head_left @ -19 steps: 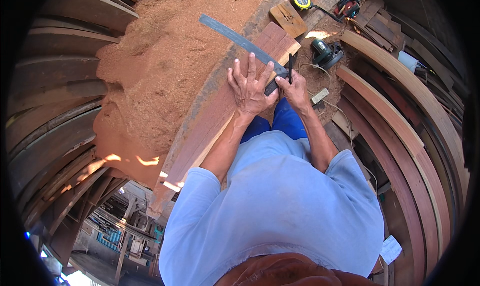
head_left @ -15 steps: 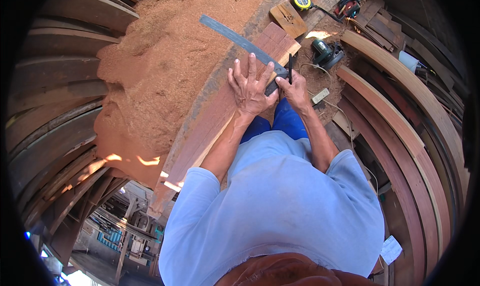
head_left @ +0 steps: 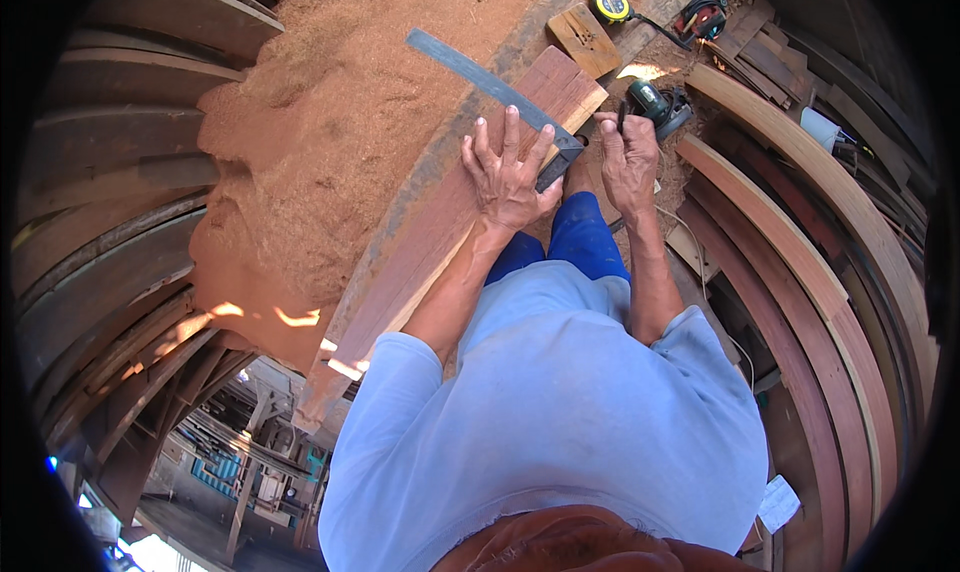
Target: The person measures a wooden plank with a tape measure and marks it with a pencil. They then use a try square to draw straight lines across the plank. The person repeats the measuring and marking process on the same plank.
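A: Where was the left hand [head_left: 508,170]?

B: It lay flat, fingers spread open, pressing down on the metal square [head_left: 490,84] across the end of the reddish board [head_left: 440,222]. The long steel blade ran up and to the left past the board's edge, over the sawdust heap [head_left: 340,122].

A: And the right hand [head_left: 628,157]?

B: It was curled closed around a thin dark pencil [head_left: 621,118], just beside the board's end corner and close to the square's darker stock. I could not tell whether the tip touched the wood.

A: What lay around them?

B: A green power tool [head_left: 662,107] sat just beyond the right hand, on the littered floor. Farther off were a yellow tape measure [head_left: 609,3] beside a small wooden block [head_left: 583,40], and a red-and-black tool [head_left: 702,18]. Curved wooden strips [head_left: 800,262] swept along the right side. The board itself ran diagonally down toward the lower left, beside the person's blue trousers [head_left: 580,242]
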`<state>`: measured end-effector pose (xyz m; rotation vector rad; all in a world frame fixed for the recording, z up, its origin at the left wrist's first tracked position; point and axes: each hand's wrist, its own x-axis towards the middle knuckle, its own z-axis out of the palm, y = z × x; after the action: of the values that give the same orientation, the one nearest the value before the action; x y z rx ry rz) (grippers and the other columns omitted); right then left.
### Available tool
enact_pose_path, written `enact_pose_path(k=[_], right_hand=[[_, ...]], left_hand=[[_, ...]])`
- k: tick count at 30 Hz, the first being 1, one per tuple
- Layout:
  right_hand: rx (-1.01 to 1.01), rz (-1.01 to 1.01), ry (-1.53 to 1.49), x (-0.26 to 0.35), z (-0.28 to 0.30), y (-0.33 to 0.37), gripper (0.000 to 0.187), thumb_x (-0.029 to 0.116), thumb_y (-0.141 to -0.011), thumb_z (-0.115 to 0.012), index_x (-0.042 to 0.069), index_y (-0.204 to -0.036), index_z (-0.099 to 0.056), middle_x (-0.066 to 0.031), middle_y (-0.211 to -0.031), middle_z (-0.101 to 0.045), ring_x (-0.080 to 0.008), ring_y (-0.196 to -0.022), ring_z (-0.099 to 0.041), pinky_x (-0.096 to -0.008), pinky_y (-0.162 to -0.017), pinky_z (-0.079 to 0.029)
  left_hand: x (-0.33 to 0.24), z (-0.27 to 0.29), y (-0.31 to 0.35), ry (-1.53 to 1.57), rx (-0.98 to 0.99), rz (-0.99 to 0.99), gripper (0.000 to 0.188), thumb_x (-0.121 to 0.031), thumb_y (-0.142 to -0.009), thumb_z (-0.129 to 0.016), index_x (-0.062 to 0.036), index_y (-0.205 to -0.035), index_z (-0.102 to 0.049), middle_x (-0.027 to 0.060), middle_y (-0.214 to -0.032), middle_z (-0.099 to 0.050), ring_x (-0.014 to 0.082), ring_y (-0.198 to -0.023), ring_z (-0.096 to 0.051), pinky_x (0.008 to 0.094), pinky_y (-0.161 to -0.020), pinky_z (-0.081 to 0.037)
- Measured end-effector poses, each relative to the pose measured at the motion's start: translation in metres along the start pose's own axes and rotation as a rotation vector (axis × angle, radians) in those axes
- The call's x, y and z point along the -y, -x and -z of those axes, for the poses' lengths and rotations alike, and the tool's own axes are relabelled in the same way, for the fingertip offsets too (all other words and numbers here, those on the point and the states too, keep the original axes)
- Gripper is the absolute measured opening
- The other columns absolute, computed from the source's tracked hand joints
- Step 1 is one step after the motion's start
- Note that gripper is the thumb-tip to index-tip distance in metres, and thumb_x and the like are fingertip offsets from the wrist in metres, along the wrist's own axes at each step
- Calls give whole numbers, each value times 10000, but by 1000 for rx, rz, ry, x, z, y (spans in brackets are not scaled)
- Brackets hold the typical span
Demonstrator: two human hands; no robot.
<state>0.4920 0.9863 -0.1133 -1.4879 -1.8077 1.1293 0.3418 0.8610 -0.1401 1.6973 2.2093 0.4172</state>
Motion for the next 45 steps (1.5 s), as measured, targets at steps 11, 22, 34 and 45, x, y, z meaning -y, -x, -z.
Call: enact_pose_path(k=[11, 22, 34, 45], right_hand=[[403, 117, -186, 28, -28, -43, 269, 155, -960, -678, 15, -1180, -746, -147, -1052, -765, -222, -911, -708, -346, -832, -556], [654, 288, 203, 35, 33, -44, 202, 114, -942, -628, -9, -1056, -741, -168, -973, -737, -323, -884, -668, -416, -837, -535], [614, 214, 138, 26, 43, -41, 227, 166, -936, -646, -1, -1057, -742, -164, -983, -739, -334, -905, -688, -419, -873, -540], [552, 280, 23, 33, -9, -60, 258, 182, -947, -648, 22, -1119, -753, -129, -1023, -758, -297, -929, -664, -411, -863, -525]], left_hand=[[-4, 3, -2, -8, -34, 15, 866, -499, -664, -841, -359, -1470, -555, 172, -1670, -273, 536, -1443, -247, 742, -1092, -234], [-3, 2, -1, 10, -43, 16, 811, -472, -677, -809, -363, -1446, -576, 185, -1658, -304, 538, -1439, -251, 741, -1092, -223], [-1, 2, -1, 7, -13, 7, 847, -500, -672, -817, -362, -1465, -554, 162, -1674, -271, 527, -1444, -238, 747, -1080, -241], [-2, -1, -2, -36, -59, -1, 848, -526, -674, -811, -374, -1467, -552, 155, -1673, -275, 523, -1427, -262, 736, -1074, -254]])
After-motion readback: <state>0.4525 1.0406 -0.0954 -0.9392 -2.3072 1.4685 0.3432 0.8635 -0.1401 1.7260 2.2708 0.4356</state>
